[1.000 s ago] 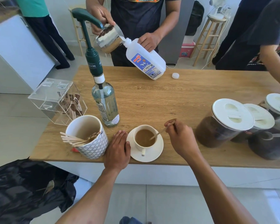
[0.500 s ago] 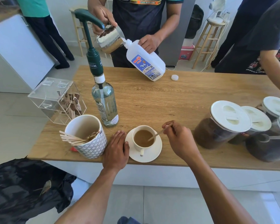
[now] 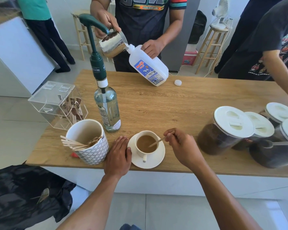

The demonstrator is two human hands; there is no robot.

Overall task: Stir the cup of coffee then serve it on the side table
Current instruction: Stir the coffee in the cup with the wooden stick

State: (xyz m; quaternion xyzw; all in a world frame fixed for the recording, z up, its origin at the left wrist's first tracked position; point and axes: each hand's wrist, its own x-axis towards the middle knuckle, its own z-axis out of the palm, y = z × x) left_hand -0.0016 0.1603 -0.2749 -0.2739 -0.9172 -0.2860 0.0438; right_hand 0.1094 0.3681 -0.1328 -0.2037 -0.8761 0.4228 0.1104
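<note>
A white cup of milky coffee [image 3: 146,143] stands on a white saucer [image 3: 154,161] near the front edge of the wooden table [image 3: 173,103]. Its handle points toward me. My right hand [image 3: 183,146] pinches a thin wooden stir stick [image 3: 157,142] whose lower end dips into the coffee. My left hand [image 3: 118,156] lies flat on the table with straight fingers, its thumb side touching the saucer's left rim.
A patterned white mug of wooden sticks [image 3: 88,141] and a pump bottle [image 3: 106,107] stand left of the cup. Lidded coffee jars [image 3: 226,130] crowd the right. Across the table a person pours from a steel pitcher [image 3: 112,45] into a milk jug [image 3: 148,67]. A black bag [image 3: 23,196] lies lower left.
My right hand has shifted the stick slightly inside the cup. My left hand stays beside the saucer. The view has tilted a little.
</note>
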